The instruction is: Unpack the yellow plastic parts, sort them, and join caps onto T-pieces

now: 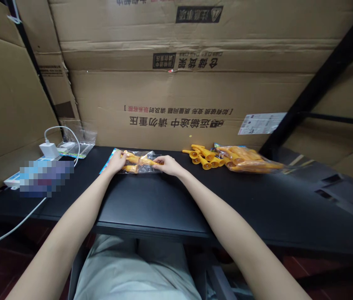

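Observation:
A clear plastic bag [147, 168] with a blue printed end lies flat on the black table in front of me. Several yellow plastic horns [132, 168] are inside it. My left hand [116, 161] grips the bag at its printed left end, fingers curled over the edge. At the bag's right side, my right hand [166, 164] pinches the narrow tip of a yellow horn [147, 161], whose wide end points left, into the bag. Whether those fingers also hold the plastic film is too small to tell.
Loose yellow horns [206, 157] lie in a pile to the right, beside a filled bag of horns [248, 159]. At the left are a power strip [14, 179] with a white charger [49, 150] and cable, and empty clear bags [81, 141]. A cardboard wall [164, 91] stands behind.

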Action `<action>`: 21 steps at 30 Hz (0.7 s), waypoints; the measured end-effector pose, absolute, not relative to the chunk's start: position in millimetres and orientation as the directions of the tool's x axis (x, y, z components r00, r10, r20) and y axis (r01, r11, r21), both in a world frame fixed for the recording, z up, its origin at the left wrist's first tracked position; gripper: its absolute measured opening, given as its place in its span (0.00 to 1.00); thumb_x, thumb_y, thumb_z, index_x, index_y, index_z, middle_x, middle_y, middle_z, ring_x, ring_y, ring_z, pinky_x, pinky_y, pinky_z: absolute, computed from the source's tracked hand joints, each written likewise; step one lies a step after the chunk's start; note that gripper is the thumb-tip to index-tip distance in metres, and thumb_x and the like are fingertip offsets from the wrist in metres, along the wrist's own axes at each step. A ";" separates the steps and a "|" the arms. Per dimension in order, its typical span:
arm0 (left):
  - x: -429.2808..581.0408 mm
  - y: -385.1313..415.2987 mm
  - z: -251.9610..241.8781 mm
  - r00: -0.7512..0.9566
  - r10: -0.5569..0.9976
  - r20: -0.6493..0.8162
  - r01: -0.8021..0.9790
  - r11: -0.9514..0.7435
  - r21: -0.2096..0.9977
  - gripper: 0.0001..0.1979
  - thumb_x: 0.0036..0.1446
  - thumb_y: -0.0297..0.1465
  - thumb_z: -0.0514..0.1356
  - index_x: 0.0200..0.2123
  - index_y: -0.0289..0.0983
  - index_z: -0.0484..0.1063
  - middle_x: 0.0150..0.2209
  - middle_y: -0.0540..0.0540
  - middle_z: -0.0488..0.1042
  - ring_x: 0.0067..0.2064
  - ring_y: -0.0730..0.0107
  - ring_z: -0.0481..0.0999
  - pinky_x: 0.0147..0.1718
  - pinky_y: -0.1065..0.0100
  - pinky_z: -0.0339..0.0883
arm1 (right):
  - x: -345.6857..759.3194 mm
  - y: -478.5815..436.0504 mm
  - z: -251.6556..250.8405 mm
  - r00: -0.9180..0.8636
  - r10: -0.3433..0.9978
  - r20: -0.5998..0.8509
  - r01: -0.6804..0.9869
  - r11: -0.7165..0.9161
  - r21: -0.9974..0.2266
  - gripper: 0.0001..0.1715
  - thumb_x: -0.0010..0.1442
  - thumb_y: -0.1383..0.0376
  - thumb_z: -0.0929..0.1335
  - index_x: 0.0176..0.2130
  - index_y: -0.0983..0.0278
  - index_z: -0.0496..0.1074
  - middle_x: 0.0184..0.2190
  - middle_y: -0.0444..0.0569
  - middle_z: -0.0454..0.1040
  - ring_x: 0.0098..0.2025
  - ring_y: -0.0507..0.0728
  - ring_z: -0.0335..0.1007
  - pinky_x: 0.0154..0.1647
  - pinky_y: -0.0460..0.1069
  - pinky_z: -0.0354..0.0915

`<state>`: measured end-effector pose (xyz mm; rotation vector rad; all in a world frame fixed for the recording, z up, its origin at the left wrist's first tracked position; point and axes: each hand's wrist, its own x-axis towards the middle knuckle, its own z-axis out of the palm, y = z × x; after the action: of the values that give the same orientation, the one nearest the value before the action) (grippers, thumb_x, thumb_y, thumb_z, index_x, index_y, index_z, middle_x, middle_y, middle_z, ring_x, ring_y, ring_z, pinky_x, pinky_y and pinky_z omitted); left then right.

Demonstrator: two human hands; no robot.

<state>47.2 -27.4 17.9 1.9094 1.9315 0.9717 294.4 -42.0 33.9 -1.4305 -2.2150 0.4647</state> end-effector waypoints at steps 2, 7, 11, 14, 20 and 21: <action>48.9 -27.9 19.5 -0.085 0.963 0.254 0.748 -0.106 0.656 0.11 0.60 0.32 0.50 0.36 0.36 0.71 0.44 0.40 0.75 0.49 0.60 0.73 0.49 0.63 0.64 | 293.0 -39.2 28.4 -0.359 0.909 0.211 0.709 0.412 -0.572 0.12 0.55 0.61 0.71 0.40 0.61 0.79 0.33 0.46 0.79 0.36 0.55 0.73 0.43 0.51 0.63; 59.3 -33.7 23.5 -0.032 0.977 0.211 0.663 -0.137 0.736 0.11 0.61 0.34 0.50 0.34 0.36 0.69 0.41 0.42 0.75 0.45 0.62 0.73 0.46 0.64 0.63 | 290.4 -36.5 20.2 -0.392 0.888 0.238 0.654 0.452 -0.606 0.12 0.52 0.62 0.72 0.37 0.65 0.80 0.29 0.47 0.79 0.32 0.55 0.72 0.36 0.47 0.64; 67.9 -36.8 23.3 0.006 0.977 0.215 0.562 -0.182 0.807 0.08 0.58 0.33 0.53 0.31 0.36 0.68 0.36 0.44 0.74 0.42 0.64 0.72 0.44 0.66 0.63 | 288.6 -37.0 18.9 -0.428 0.866 0.259 0.693 0.498 -0.521 0.07 0.50 0.64 0.73 0.32 0.64 0.80 0.29 0.47 0.78 0.33 0.55 0.72 0.37 0.46 0.63; 70.2 -37.5 22.1 0.005 0.978 0.210 0.445 -0.191 0.875 0.08 0.58 0.34 0.53 0.30 0.36 0.67 0.33 0.46 0.73 0.39 0.67 0.72 0.42 0.67 0.63 | 286.8 -37.9 19.0 -0.424 0.857 0.295 0.666 0.515 -0.539 0.06 0.49 0.66 0.73 0.31 0.65 0.79 0.31 0.48 0.77 0.35 0.55 0.72 0.38 0.46 0.64; 68.8 -40.7 26.7 -0.137 0.981 0.139 0.262 -0.099 0.960 0.09 0.59 0.34 0.50 0.33 0.36 0.67 0.32 0.47 0.71 0.36 0.68 0.71 0.38 0.68 0.64 | 284.8 -37.7 20.9 -0.296 0.921 0.253 0.271 0.335 -0.902 0.15 0.47 0.77 0.67 0.36 0.66 0.74 0.41 0.51 0.77 0.42 0.53 0.73 0.43 0.46 0.67; 68.6 -41.6 28.0 -0.153 0.978 0.141 0.263 -0.098 0.960 0.09 0.59 0.34 0.50 0.33 0.36 0.67 0.32 0.47 0.71 0.37 0.67 0.71 0.38 0.68 0.64 | 285.1 -37.4 21.5 -0.270 0.930 0.249 0.257 0.319 -0.912 0.16 0.46 0.79 0.66 0.36 0.66 0.74 0.41 0.51 0.77 0.43 0.53 0.73 0.44 0.47 0.67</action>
<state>68.6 -41.6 28.0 1.4071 1.4717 1.2968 285.1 -37.4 21.5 -1.0729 -1.7294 0.9893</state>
